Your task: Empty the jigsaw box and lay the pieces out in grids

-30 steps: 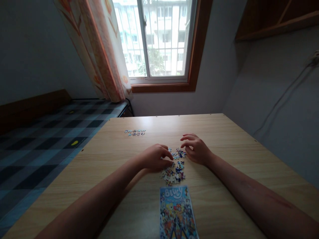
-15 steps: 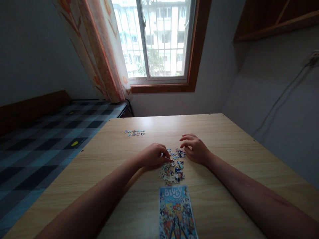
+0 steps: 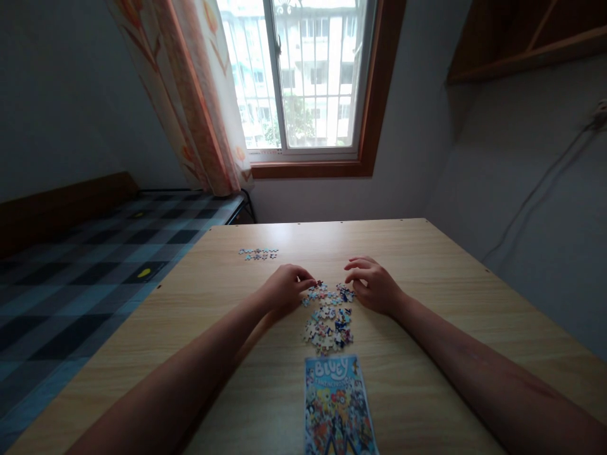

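Observation:
My left hand pinches a small dark puzzle piece between thumb and fingertips, above the far left side of the loose puzzle pieces. The pile spreads over the middle of the table, some pieces showing pale backs and others blue or multicoloured faces. To the right, my right hand rests with its fingers apart and slightly bent, beside a small cluster of dark blue pieces. Nothing shows in its grasp. A colourful Bluey picture sheet lies nearest me, below the pile.
Two short rows of puzzle pieces lie at the far left of the wooden table. A bed with a checked cover stands to the left. Ahead are a curtain and a window; a cable hangs on the right wall.
My left hand has lifted away from the middle of the pile and moved farther out, with a dark piece now visible at its fingertips. My right hand has barely moved.

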`<action>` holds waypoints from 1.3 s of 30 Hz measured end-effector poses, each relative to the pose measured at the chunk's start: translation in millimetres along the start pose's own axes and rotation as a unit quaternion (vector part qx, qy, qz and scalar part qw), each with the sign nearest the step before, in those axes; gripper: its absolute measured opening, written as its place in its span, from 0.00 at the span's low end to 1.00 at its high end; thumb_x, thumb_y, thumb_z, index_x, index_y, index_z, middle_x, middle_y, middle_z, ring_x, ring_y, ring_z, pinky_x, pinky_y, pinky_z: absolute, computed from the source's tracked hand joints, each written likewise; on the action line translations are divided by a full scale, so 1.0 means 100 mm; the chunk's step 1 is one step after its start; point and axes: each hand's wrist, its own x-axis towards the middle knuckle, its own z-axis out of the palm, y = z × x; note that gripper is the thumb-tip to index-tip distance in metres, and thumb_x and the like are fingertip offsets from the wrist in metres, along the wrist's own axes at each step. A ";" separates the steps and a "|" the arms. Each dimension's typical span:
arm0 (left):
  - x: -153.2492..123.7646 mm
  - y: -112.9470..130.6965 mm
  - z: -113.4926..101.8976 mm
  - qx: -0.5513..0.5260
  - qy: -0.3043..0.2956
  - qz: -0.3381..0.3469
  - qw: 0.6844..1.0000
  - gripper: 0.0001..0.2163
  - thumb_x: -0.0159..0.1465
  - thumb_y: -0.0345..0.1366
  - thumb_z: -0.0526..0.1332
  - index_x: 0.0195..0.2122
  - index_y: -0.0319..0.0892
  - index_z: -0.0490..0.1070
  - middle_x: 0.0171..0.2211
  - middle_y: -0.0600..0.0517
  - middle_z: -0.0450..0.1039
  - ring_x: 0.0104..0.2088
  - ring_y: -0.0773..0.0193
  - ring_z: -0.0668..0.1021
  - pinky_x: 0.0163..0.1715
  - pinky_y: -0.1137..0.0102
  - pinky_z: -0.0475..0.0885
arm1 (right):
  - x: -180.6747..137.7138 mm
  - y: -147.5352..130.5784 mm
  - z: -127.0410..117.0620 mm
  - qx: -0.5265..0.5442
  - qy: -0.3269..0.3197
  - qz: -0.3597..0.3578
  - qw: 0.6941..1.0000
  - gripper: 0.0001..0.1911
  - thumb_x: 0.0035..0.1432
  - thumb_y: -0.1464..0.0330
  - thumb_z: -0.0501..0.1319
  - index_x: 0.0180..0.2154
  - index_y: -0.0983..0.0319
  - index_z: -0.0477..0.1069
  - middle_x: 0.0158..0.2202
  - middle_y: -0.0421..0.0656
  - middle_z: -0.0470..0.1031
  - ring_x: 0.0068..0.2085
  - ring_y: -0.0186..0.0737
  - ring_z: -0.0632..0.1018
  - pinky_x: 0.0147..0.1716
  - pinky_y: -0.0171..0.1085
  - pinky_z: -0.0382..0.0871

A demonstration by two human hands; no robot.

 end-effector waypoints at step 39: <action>-0.04 0.04 -0.22 -0.050 0.032 0.080 0.995 0.08 0.62 0.40 0.64 0.34 0.40 0.78 0.28 0.52 0.75 0.27 0.67 0.72 0.29 0.72 0.66 | 0.06 -0.17 -0.07 -0.012 0.013 0.034 0.999 0.07 0.62 0.70 0.62 0.34 0.60 0.79 0.28 0.42 0.76 0.32 0.39 0.75 0.36 0.38 0.67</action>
